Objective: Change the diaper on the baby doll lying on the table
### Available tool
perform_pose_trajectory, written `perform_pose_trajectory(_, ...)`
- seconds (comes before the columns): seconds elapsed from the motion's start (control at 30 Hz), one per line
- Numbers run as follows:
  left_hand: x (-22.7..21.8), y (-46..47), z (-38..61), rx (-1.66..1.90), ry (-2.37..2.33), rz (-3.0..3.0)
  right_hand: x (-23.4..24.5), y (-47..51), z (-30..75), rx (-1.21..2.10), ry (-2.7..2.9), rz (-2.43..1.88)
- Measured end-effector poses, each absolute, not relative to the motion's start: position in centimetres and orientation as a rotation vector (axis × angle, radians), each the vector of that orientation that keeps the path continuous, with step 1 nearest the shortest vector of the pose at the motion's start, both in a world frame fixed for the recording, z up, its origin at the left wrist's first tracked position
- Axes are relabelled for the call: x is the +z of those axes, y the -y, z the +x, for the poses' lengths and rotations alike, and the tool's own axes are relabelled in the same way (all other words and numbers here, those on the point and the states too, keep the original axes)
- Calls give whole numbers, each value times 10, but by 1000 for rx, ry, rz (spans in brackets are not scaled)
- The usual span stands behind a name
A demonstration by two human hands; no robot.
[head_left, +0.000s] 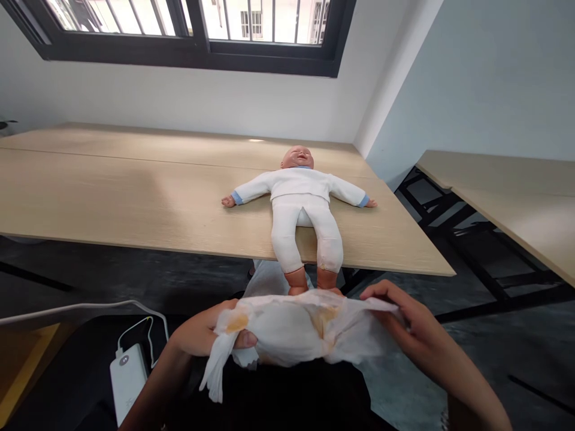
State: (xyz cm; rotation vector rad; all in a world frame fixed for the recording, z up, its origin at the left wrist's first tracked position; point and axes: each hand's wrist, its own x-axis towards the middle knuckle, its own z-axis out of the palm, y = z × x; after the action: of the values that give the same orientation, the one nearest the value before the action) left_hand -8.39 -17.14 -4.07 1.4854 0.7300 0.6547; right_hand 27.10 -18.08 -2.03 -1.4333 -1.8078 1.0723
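The person wears a plain black top; both forearms are bare, and the bare hands have slender fingers.

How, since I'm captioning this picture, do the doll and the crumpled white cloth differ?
The doll lies face up on the table, while the white cloth is held between the left hand and the right hand, off the table. The doll's arms are spread wide; the white cloth is crumpled. The doll has blue cuffs, whereas the white cloth has yellowish patches. Both look mostly white.
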Motion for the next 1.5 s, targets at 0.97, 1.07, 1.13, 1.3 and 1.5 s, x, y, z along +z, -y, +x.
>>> perform_pose_trajectory(0.97,-49,165,-84,686,-670,1385,-26,172,239,1425,971,-1039)
perform_pose_trajectory(1.07,-52,166,-86,689,-709,1372,-23,176,241,1483,807,-1031)
perform_pose_trajectory(1.13,-53,166,-87,702,-742,1366,-20,178,241,1491,754,-1023)
perform_pose_trajectory(1.3,-52,164,-84,775,-734,1364,-17,182,236,1489,788,-931)
perform_pose_trajectory(1.5,-48,168,-90,876,-841,1278,-21,180,245,1061,1084,-1344)
